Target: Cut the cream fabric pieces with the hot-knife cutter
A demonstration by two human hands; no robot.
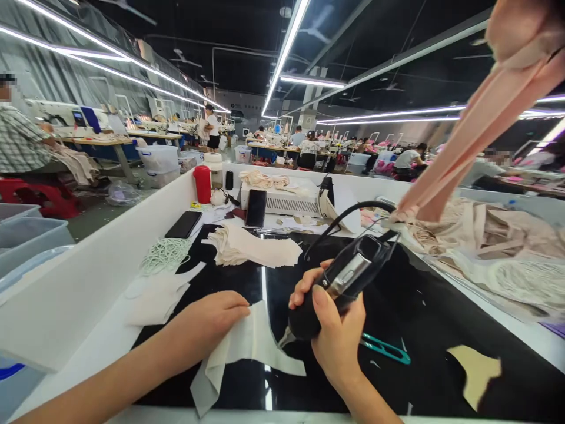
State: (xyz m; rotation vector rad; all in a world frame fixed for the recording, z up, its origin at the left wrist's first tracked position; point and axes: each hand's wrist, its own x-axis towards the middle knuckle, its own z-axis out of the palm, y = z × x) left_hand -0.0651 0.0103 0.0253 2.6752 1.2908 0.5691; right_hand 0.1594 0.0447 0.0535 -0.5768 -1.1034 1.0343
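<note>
My right hand point(338, 330) is wrapped round a black corded hand tool point(348, 274) that tapers to a narrow metal tip. That tip touches or nearly touches the curved right edge of a white fabric piece point(253, 341) on the black work surface. With its fingers closed on the fabric's upper left edge, my left hand point(216, 321) grips the piece, and part of the cloth folds over below it. A twisted pink fabric strip point(463, 141) hangs from above and reaches the tool's cord end. Teal thread snips point(386, 348) lie just right of my right hand.
A stack of cream fabric pieces point(251, 244) lies behind my hands. More white pieces point(161, 297) and pale green cord point(165, 254) are at left. A yellowish cutout point(477, 374) lies at right, near heaped beige garments point(489, 235). Low white walls point(110, 259) edge the table.
</note>
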